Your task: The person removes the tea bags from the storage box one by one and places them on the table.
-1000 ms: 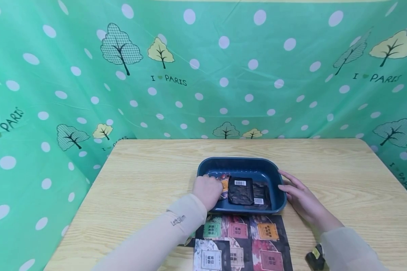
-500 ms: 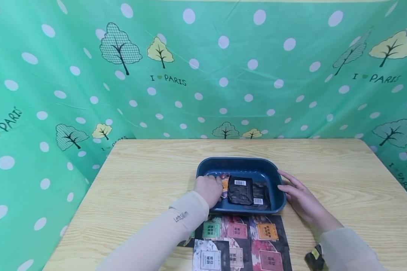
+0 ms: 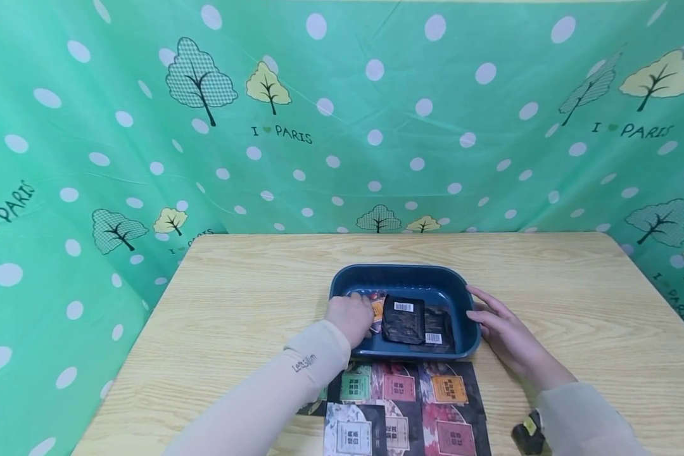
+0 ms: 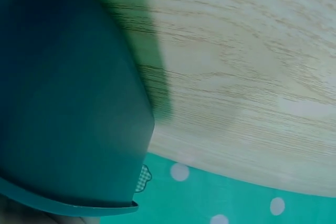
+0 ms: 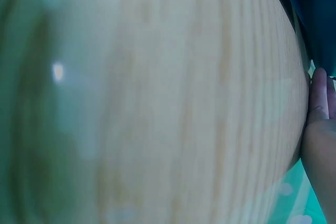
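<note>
The left hand (image 3: 349, 320) reaches into a dark-blue oblong basin (image 3: 399, 275), by an orange-labelled printed packet (image 3: 378, 311); whether its hidden fingertips pinch anything, I cannot tell. The right hand (image 3: 507, 332), fingers extended, touches the basin's right side. Inside, a square black barcoded packet (image 3: 403, 324) overlaps another (image 3: 441, 323). Flat packets with coloured labels (image 3: 401, 418) lie in rows on the pale wood-grain table (image 3: 251, 285); the work looks partway, packets being both inside and out.

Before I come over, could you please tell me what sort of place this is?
It looks like an improvised indoor work corner: a wood-grain table closed in by a green polka-dot curtain, with a bin and rows of packets set out on it.
</note>
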`<state>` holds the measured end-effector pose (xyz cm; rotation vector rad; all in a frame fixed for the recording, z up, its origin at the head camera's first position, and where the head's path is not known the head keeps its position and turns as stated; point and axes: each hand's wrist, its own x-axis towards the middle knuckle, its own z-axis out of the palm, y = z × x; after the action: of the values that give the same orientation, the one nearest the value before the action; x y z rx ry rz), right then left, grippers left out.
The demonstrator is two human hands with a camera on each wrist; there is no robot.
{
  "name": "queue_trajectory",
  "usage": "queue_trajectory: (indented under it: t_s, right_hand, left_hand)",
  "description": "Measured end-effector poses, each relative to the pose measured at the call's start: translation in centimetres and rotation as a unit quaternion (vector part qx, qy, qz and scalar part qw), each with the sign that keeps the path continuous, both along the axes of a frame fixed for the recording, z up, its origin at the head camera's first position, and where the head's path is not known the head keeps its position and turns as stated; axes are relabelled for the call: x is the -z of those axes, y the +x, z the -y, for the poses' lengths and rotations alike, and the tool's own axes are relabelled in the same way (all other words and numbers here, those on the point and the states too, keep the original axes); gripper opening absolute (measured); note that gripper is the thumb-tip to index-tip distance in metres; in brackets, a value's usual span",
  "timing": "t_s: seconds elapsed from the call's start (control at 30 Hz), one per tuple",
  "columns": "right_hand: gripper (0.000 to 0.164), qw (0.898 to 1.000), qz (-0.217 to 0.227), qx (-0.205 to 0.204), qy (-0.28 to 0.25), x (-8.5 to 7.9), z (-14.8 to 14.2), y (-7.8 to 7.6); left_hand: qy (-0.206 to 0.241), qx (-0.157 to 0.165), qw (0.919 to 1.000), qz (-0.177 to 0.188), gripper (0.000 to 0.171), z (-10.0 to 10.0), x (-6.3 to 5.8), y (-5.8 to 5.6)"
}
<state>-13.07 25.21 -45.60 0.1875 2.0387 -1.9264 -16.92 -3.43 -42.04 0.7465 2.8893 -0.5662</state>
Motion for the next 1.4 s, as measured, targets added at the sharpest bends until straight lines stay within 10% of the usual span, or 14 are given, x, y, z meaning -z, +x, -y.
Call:
queue_trajectory:
  t_s: [0.83,1.4]
  right_hand:
    - [0.064,1.000,-0.003,-0.002,0.001,0.0,0.0,0.1]
    - [0.063,1.000,-0.004,-0.003,0.001,0.0,0.0,0.1]
  left_hand:
    - [0.102,-0.095,0.9809,0.136,0.064,-0.1,-1.1,-1.6]
    - [0.193,-0.100,0.9682,0.124,0.081,0.0,-0.4,-1.8]
